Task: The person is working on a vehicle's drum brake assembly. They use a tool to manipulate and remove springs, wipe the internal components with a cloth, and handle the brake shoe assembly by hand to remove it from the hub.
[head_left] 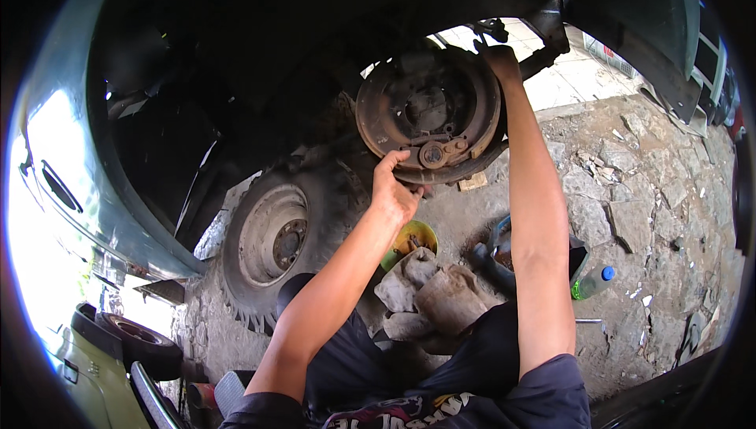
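A rusty drum brake assembly hangs inside the dark wheel arch, its round backing plate and curved brake shoes exposed. At its bottom sits a wheel cylinder with a round end. My left hand is closed on the lower left edge of the assembly, thumb on the front face and fingers curled underneath. My right hand reaches to the upper right rim of the assembly. Deep shadow covers its fingers, so whether they grip anything is unclear.
A removed wheel leans at left. Between my knees lie stained rags beside a yellow bowl of small parts. A dark container and a green bottle with a blue cap stand at right on broken stone ground.
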